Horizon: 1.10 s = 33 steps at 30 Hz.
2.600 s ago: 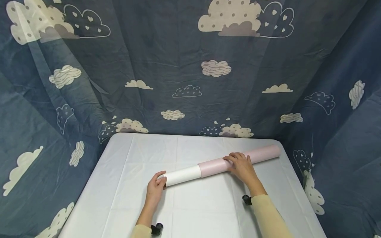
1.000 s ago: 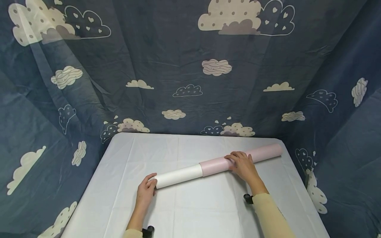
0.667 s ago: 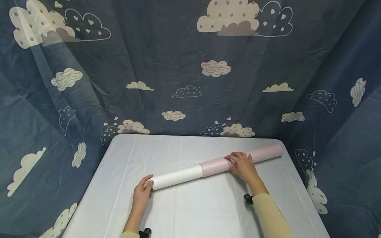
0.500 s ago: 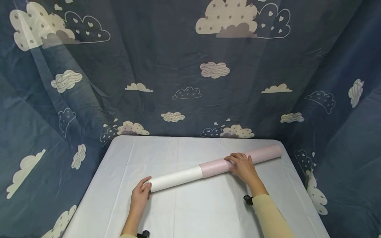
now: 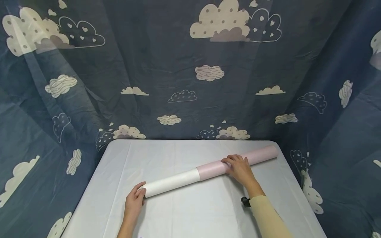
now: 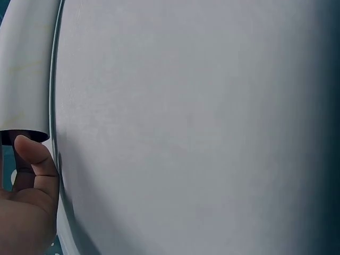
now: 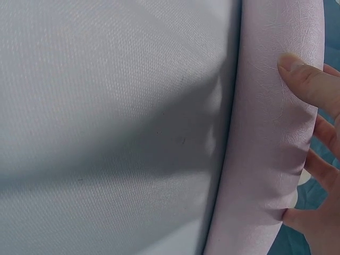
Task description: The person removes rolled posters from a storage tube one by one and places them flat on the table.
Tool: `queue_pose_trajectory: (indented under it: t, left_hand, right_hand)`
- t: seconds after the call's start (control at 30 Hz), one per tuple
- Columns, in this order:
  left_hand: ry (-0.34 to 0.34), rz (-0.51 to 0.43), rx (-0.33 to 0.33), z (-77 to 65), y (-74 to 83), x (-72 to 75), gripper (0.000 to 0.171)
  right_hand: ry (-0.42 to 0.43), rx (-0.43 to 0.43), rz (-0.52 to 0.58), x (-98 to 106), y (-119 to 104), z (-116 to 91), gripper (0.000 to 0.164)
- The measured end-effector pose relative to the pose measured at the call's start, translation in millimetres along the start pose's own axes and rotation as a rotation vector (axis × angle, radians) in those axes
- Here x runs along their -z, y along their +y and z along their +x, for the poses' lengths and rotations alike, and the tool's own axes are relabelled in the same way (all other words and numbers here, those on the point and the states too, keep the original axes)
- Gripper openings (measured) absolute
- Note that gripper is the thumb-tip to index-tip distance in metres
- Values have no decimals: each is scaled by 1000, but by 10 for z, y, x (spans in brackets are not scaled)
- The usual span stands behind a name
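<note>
A white tube (image 5: 171, 183) lies slantwise over the table, its right part inside a wider pink tube (image 5: 209, 170). My left hand (image 5: 134, 201) holds the white tube at its left end. In the left wrist view, the thumb of the left hand (image 6: 32, 196) is right at the dark open end of the white tube (image 6: 24, 74), and a finger reaches up by the opening. My right hand (image 5: 240, 170) grips the pink tube around its middle. The right wrist view shows the thumb and several fingers on the wrinkled, glossy surface of the pink tube (image 7: 260, 138).
The table (image 5: 190, 211) has a white cover with fold lines. Dark blue curtains (image 5: 154, 49) with printed clouds hang behind it and on both sides. The far end of the pink tube reaches close to the table's back right corner.
My left hand has moved left and nearer, drawing much more of the white tube out of the pink one. The right hand has kept its grip on the pink tube. The head view has shifted slightly.
</note>
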<state>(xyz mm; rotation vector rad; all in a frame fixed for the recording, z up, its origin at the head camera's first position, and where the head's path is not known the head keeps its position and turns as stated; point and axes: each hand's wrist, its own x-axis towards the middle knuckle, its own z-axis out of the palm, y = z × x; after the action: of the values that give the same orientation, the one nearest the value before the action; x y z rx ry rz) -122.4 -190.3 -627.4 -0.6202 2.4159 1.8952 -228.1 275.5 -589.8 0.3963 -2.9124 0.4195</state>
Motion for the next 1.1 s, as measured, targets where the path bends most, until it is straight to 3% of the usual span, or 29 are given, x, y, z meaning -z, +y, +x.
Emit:
queue_pose_trajectory:
  t: [1.1]
  left_hand:
    - [19, 16, 33, -58, -18, 149, 40]
  right_hand:
    - [-19, -25, -41, -11, -9, -30, 50]
